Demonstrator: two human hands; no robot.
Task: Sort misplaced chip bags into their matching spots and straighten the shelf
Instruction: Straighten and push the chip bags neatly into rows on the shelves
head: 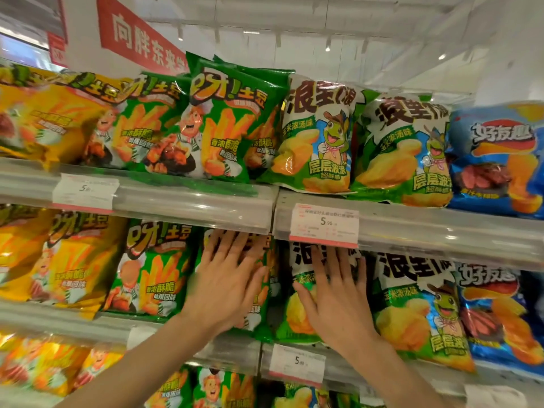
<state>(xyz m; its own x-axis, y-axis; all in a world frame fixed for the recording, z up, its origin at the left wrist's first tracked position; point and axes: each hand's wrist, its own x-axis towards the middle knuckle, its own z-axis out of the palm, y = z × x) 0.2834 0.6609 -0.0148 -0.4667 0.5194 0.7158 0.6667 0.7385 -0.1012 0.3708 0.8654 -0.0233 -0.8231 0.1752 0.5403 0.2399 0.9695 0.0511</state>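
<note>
Both my hands lie flat on bags on the middle shelf. My left hand (226, 278) presses with straight fingers on a green fries bag (259, 313), most of which it hides. My right hand (332, 298) presses flat on a white-and-green frog-mascot chip bag (297, 319) just right of it. Another green fries bag (150, 272) stands left of my left hand, and a second frog bag (418, 304) stands right of my right hand. On the top shelf, green fries bags (217, 122) and frog bags (318, 134) stand in the same order.
Yellow fries bags (59, 257) fill the left of the top and middle shelves, blue bags (497, 154) the right. Clear shelf rails carry price tags (323, 225). More fries bags (217, 390) show on the lower shelf. A red banner (141, 36) hangs above.
</note>
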